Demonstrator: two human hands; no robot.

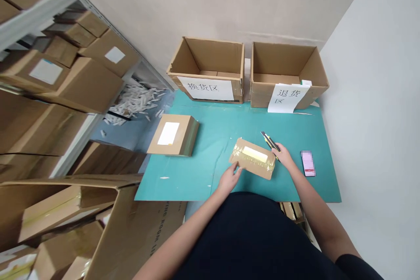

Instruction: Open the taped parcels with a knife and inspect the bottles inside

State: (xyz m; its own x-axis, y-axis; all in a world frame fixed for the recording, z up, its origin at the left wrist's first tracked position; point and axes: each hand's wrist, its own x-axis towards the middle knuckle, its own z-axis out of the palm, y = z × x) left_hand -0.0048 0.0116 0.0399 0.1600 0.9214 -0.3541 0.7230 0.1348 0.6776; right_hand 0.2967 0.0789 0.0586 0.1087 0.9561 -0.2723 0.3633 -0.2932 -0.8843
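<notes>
A small taped cardboard box [257, 169] with a white label lies near the front of the teal table, turned slightly. My left hand [230, 179] grips its lower left edge with thumb and fingers. In my right hand [282, 155] is a black and yellow utility knife [270, 142], its blade end pointing up and left, above the table just beyond the box's right end. The right fingers are wrapped round the knife's handle, close to the box's upper right corner.
Left on the teal table [210, 133] sits another labelled cardboard box [183, 129]. Two open cartons with paper signs, a left carton [238, 87] and a right carton [259, 96], stand at the back. A phone [307, 162] lies right. Shelves [74, 140] and a big carton [108, 227] of parcels flank the left.
</notes>
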